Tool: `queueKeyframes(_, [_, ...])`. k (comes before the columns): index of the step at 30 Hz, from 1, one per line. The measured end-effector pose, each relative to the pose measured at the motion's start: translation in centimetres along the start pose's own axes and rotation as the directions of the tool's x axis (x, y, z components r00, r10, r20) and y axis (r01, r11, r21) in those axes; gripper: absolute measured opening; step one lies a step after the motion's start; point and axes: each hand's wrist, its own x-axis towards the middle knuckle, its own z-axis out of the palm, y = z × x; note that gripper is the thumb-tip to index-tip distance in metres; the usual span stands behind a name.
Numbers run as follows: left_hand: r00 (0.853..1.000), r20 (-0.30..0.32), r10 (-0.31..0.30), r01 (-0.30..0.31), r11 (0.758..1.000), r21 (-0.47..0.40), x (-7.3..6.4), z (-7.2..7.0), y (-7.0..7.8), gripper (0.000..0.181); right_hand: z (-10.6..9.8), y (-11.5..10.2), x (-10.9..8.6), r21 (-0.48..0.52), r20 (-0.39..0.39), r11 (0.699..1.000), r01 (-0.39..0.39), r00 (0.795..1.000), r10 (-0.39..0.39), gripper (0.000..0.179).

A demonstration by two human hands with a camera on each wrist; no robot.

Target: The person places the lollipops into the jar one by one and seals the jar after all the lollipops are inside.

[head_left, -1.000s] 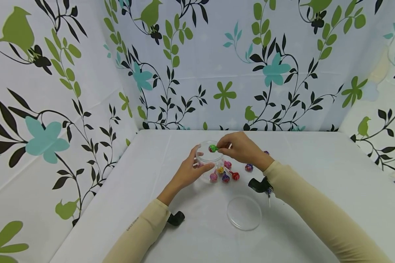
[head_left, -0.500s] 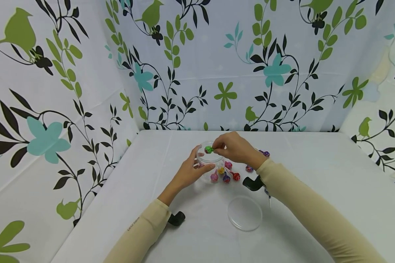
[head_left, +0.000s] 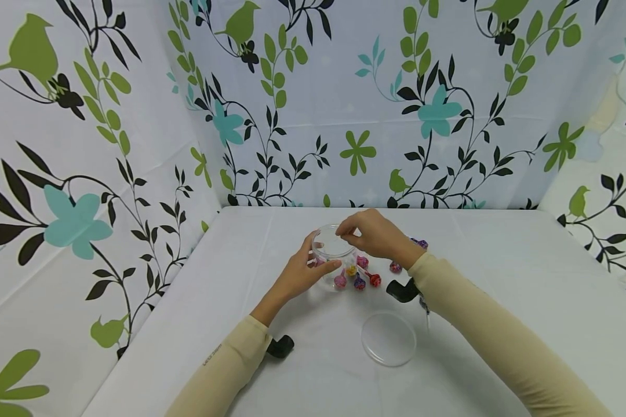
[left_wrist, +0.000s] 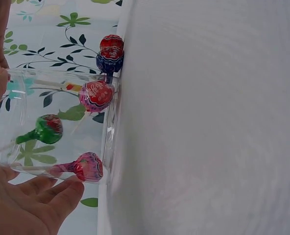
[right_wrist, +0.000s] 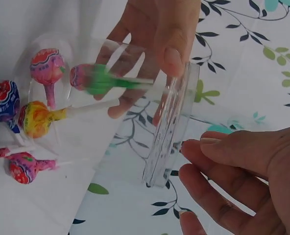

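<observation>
"So, what are your hands up to?"

"My left hand [head_left: 304,272] is curled round the clear jar [right_wrist: 170,128], thumb up by its rim. My right hand [head_left: 378,234] hangs at the jar's mouth, thumb and fingers loosely bent with nothing between them."

"And the lollipop?"

"The green lollipop [left_wrist: 49,129] is inside the jar, partway between mouth and base, stick uppermost. It's blurred in the right wrist view, so I take it to be in mid-drop."

"Which step is that?"

"Filling the jar, I'd say, one at a time. A pink lollipop [left_wrist: 89,167] sits low in the jar by my left fingers. With the yellow lollipop [right_wrist: 36,119], I can't tell whether it's in the jar or behind it."

"What's outside?"

"Just right of the jar, a blue lollipop [head_left: 359,281] and a red lollipop [head_left: 374,280]; farther right of it, a purple lollipop [head_left: 395,267]. The lid [head_left: 389,339] lies on the white table [head_left: 313,382], nearer me than the jar and a little to its right."

"And the next move?"

"To my mind, it calls for my left hand to steady the jar while my right pinches up the red one, which looks easy to reach. The lid should wait until the loose ones are in."
</observation>
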Motion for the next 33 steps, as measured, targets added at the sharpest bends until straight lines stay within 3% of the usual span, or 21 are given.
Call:
queueKeyframes(6, [1.0, -0.004, 0.006, -0.006, 1.0, 0.023, 0.1, -0.2, 0.1, 0.099, -1.1, 1.1, -1.7, 0.019, -0.069, 0.999, -0.038, 0.997, 0.039, 0.013])
queueKeyframes(11, [1.0, -0.029, -0.007, 0.008, 0.999, 0.037, 0.2, -0.6, 0.2, 0.099, -1.3, 2.4, -3.5, 0.034, -0.071, 0.997, -0.063, 0.995, 0.065, 0.012])
queueKeyframes(20, [0.998, -0.05, -0.028, 0.03, 0.999, 0.045, 0.3, -0.7, -0.1, 0.098, 0.6, 4.6, -5.8, 0.062, 0.056, 0.99, -0.123, 0.991, 0.119, 0.017])
queueKeyframes(27, [0.999, -0.048, -0.021, 0.022, 0.999, 0.033, 0.5, -0.6, -0.3, 0.098, 2.7, 6.2, -5.7, 0.099, 0.176, 0.995, 0.014, 0.984, -0.031, 0.032])
queueKeyframes(33, [0.999, -0.049, -0.019, 0.021, 0.999, 0.033, 0.4, -0.6, -0.4, 0.098, 3.8, 7.1, -5.2, 0.094, 0.272, 0.996, -0.008, 0.962, -0.018, 0.052])
